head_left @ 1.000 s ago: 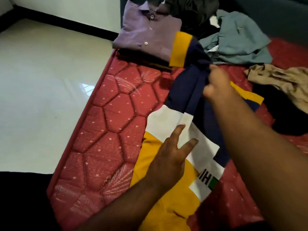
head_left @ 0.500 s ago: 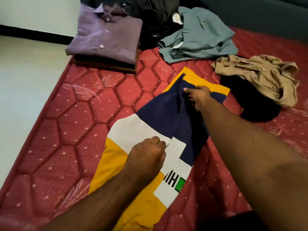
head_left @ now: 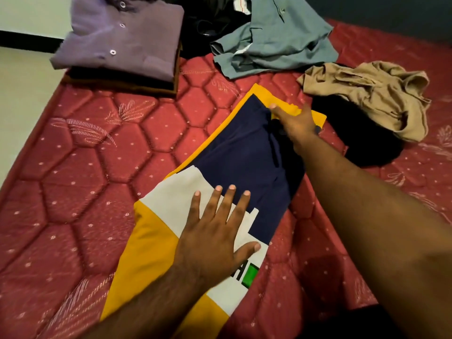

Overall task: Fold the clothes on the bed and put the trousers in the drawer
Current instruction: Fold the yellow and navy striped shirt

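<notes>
You get dim, warm light; floor (head_left: 14,77) far left brightest. Deep shadow far right and near corners. Slight motion blur, wide-angle bending at edges.

A red quilted mattress (head_left: 80,172), stitched in hexagons with pale dots, is being shown filling most of the view. A pale glossy floor (head_left: 17,77) and a black skirting strip (head_left: 27,39) are being seen at left.

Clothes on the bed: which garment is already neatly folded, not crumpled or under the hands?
The purple button shirt, squared off atop a dark stack at the mattress's far-left corner. The grey-green and tan garments lie crumpled.
</notes>
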`<action>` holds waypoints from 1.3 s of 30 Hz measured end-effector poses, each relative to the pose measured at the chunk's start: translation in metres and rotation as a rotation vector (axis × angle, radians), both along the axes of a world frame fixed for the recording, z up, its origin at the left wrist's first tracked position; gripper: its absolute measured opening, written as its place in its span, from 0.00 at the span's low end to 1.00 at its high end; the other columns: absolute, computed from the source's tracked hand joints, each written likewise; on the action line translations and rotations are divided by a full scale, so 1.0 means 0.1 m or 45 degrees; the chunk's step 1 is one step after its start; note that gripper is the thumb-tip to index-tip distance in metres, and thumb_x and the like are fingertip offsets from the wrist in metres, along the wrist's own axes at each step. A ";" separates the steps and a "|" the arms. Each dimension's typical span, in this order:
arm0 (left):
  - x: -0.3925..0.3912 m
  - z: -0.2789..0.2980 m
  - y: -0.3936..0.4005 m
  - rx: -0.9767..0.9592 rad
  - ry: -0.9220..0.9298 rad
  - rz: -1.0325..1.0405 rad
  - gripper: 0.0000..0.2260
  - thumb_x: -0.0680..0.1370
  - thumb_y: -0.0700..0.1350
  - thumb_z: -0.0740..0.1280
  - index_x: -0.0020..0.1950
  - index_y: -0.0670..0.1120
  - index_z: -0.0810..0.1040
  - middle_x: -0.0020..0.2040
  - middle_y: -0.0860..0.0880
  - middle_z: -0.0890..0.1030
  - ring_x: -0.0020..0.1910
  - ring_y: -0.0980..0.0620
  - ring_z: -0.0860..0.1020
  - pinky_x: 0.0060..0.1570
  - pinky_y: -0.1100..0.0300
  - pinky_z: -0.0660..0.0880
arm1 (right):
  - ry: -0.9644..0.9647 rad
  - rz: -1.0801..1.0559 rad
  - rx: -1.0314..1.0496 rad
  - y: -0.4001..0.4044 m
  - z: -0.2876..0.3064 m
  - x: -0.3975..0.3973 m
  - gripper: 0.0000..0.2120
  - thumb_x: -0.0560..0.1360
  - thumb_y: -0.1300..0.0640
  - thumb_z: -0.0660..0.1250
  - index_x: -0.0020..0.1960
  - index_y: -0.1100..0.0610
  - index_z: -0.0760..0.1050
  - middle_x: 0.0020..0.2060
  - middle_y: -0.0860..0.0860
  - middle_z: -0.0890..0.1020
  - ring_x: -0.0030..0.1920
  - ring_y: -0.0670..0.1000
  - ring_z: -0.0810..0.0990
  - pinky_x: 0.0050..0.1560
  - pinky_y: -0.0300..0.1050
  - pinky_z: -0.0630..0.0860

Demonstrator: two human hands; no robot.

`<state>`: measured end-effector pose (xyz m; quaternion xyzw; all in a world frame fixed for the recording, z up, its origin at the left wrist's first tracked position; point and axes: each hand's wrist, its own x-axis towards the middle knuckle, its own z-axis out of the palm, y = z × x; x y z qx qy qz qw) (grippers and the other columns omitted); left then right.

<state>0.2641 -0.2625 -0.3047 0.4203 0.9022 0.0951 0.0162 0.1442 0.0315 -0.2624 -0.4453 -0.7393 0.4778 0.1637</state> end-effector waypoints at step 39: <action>0.01 0.38 -0.04 0.083 -0.450 -0.193 0.27 0.82 0.59 0.47 0.80 0.53 0.49 0.80 0.54 0.53 0.79 0.53 0.44 0.76 0.49 0.36 | -0.680 0.709 0.787 -0.58 0.10 0.84 0.35 0.78 0.39 0.59 0.79 0.43 0.46 0.79 0.53 0.42 0.77 0.62 0.42 0.73 0.65 0.47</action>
